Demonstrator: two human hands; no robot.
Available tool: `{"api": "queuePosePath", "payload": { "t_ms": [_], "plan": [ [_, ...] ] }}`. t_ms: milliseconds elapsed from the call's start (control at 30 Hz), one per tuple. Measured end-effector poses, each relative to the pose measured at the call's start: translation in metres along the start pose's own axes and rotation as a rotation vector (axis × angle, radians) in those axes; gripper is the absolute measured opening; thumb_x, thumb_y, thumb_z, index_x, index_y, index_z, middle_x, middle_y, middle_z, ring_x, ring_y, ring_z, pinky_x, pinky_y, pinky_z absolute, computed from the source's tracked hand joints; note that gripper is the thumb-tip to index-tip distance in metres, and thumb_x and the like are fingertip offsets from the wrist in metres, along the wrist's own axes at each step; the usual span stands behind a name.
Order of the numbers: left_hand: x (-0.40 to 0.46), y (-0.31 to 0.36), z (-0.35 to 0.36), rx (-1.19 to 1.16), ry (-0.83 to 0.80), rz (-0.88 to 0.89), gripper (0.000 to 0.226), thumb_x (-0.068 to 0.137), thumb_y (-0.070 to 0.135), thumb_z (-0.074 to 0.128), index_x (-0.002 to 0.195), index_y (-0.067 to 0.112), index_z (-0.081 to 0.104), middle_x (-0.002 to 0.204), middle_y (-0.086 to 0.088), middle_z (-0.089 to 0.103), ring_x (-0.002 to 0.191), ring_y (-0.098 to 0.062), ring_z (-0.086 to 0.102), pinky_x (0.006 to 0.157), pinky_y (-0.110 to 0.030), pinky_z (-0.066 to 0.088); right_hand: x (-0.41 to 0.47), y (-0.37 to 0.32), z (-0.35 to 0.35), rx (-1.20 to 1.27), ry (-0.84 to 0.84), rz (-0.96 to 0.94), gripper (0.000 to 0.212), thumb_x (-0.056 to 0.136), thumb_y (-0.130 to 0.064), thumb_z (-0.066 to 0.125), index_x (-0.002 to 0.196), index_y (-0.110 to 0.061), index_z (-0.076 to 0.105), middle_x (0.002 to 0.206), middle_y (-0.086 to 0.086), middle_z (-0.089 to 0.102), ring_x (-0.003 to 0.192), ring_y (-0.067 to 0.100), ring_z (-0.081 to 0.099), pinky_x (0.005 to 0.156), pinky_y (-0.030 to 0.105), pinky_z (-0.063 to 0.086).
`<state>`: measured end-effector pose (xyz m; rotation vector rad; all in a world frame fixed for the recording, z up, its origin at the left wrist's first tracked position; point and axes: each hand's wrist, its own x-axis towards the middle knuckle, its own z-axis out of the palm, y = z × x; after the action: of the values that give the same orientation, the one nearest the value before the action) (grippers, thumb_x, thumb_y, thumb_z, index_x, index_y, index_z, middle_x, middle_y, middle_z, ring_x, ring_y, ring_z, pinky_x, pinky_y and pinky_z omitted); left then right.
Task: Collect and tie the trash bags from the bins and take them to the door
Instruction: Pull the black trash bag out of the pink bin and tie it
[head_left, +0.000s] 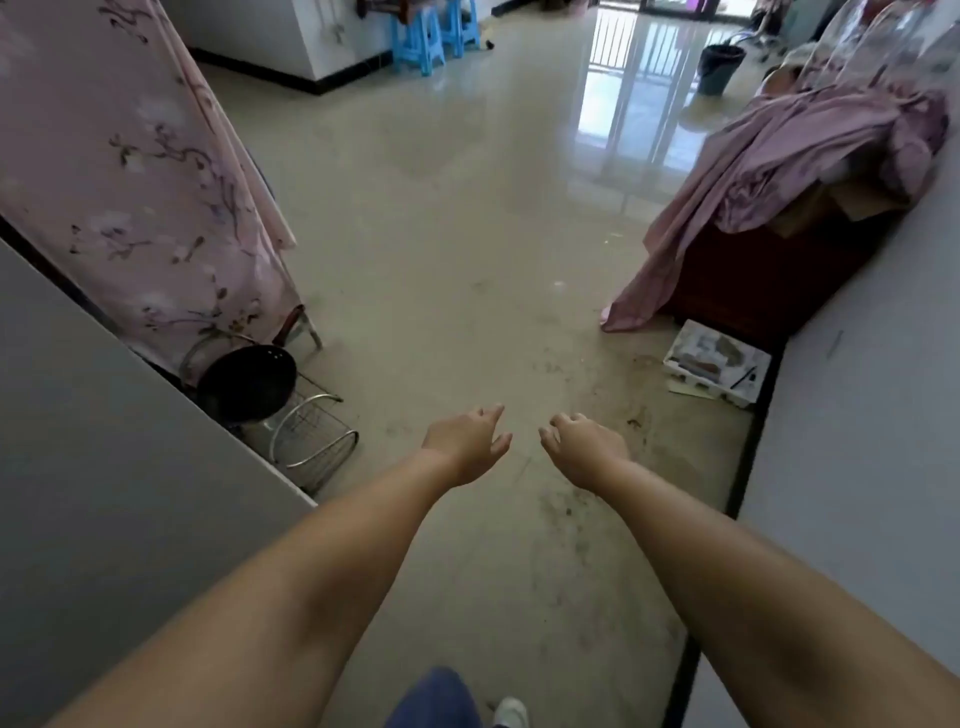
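Note:
Both my arms reach forward over a beige tiled floor in a passage. My left hand (464, 440) is empty, palm down, fingers loosely spread. My right hand (582, 448) is close beside it, also empty with fingers loosely curled and apart. A dark bin (719, 67) lined with a black bag stands far ahead at the upper right, beside the bright balcony door. No trash bag is in either hand.
A pink floral curtain (150, 176) hangs at left, with a black pan (247, 382) on a wire rack (311, 441) below it. At right, pink cloth (810, 156) drapes over a dark red cabinet; a white box (717, 364) lies on the floor. Blue stools (421, 36) stand far back.

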<state>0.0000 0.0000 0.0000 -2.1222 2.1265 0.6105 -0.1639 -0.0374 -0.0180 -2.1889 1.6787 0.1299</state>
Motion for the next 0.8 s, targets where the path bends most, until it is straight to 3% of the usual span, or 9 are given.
{"api": "queuePosePath", "payload": {
  "t_ms": [300, 800],
  "plan": [
    [0.051, -0.034, 0.003, -0.018, -0.086, -0.062, 0.053, 0.098, 0.044, 0.033, 0.144, 0.019, 0.031, 0.144, -0.009, 0.045, 0.128, -0.029, 0.047, 0.100, -0.041, 0.041, 0.062, -0.003, 0.002, -0.065, -0.180, 0.057, 0.044, 0.099, -0.035, 0.021, 0.119, -0.010, 0.052, 0.124, 0.014, 0.058, 0.112, 0.031, 0.056, 0.081, 0.035, 0.041],
    [0.264, -0.124, -0.118, -0.063, -0.038, -0.055, 0.056, 0.099, 0.042, 0.031, 0.148, 0.018, 0.022, 0.148, -0.010, 0.038, 0.130, -0.030, 0.045, 0.100, -0.041, 0.042, 0.300, -0.048, -0.085, -0.058, -0.139, 0.102, 0.041, 0.098, -0.036, 0.025, 0.117, -0.009, 0.050, 0.125, 0.017, 0.057, 0.113, 0.033, 0.055, 0.085, 0.035, 0.043]
  ]
}}
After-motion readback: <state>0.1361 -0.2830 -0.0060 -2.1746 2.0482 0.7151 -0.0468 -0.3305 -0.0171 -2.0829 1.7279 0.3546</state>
